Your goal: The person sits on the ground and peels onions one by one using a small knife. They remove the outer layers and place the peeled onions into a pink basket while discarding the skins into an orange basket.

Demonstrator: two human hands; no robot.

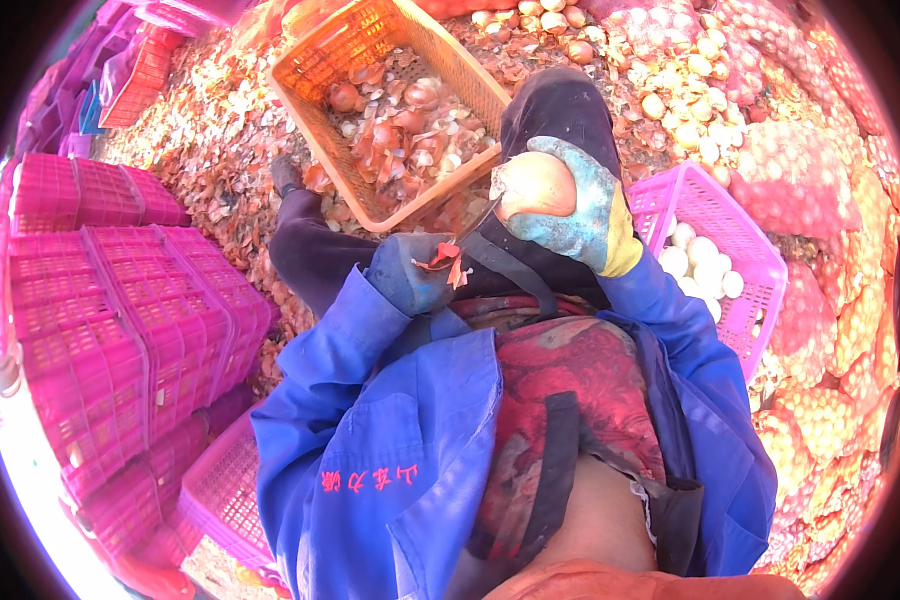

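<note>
My right hand (570,214), in a blue and yellow work glove, grips a large onion (536,184) above my knee. My left hand (409,274), in a dark blue glove, is closed around a small knife (480,222), its handle hidden in the fist. The blade points up and right, its tip at the onion's left side. Scraps of reddish onion skin (450,264) cling to the left glove. Beyond my hands, an orange plastic crate (386,217) holds several onions with brown skins (409,120) among loose peel.
To the right, a pink plastic crate (769,274) contains several peeled white onions (701,262). Stacked magenta crates (120,300) rise on the left. Onion-filled mesh sacks (795,180) line the right side. Onion peel (217,150) covers the ground, and loose onions (690,112) lie at upper right.
</note>
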